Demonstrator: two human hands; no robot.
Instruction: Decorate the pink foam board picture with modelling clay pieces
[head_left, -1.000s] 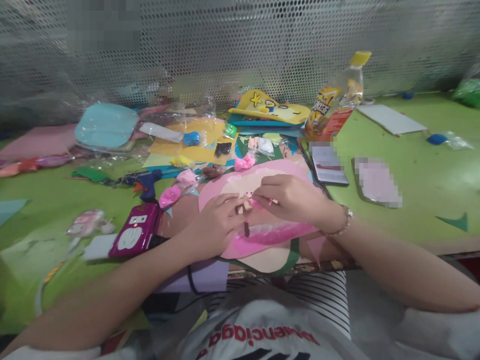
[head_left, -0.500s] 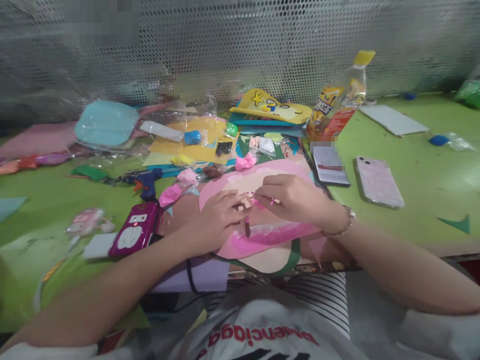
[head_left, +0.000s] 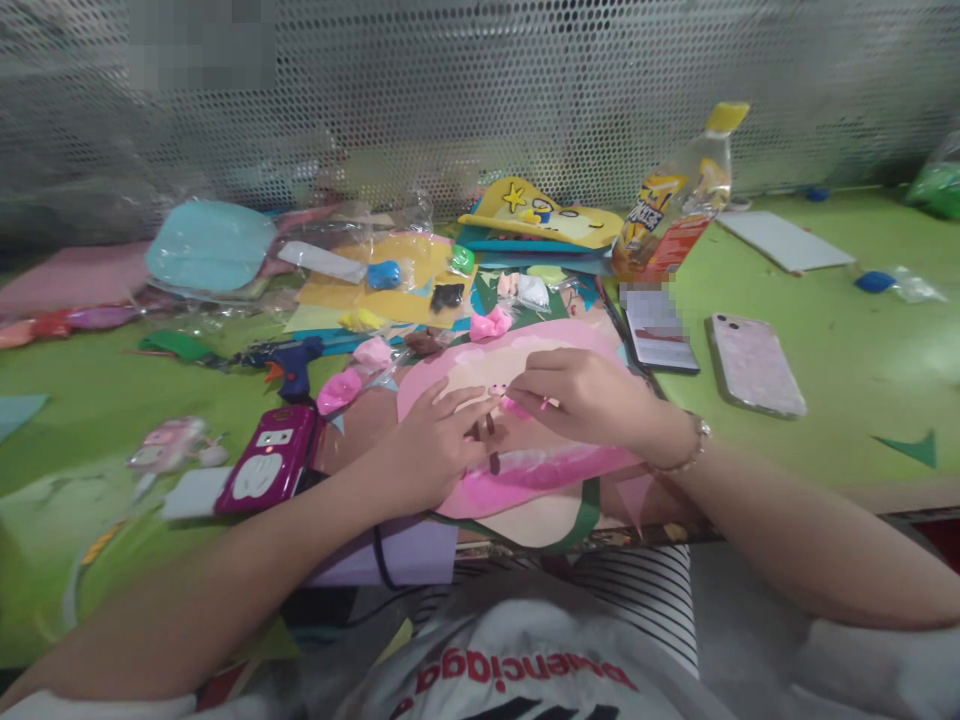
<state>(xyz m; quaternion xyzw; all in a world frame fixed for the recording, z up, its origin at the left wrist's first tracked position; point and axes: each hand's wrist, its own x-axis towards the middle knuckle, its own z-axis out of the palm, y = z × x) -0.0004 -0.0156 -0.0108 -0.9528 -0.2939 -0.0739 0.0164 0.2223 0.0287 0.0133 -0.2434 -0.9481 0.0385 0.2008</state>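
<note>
A pink craft sheet (head_left: 540, 485) with a cream middle lies on the table before me, some of it hidden under my hands. My left hand (head_left: 431, 450) rests over its left side, fingers stretched and a little apart. Close by its fingertips are small dark brown strips (head_left: 493, 462). My right hand (head_left: 574, 395) is closed in a pinch over the sheet's middle; what sits between the fingertips is too small to make out. At those fingertips lies a tiny pale pink piece (head_left: 497, 389) with dark dots. Bright pink bits show under the right fingers.
Pink clay lumps (head_left: 340, 391), a blue glue gun (head_left: 295, 365) and a purple device (head_left: 268, 460) lie on the left. Behind stand a yellow-capped bottle (head_left: 675, 205) and a yellow foam shape (head_left: 555, 222). Two phones, one in a pink case (head_left: 757, 365), lie right.
My left fingers have spread and shifted slightly, uncovering more of the brown strips. My right hand keeps its pinch in nearly the same place.
</note>
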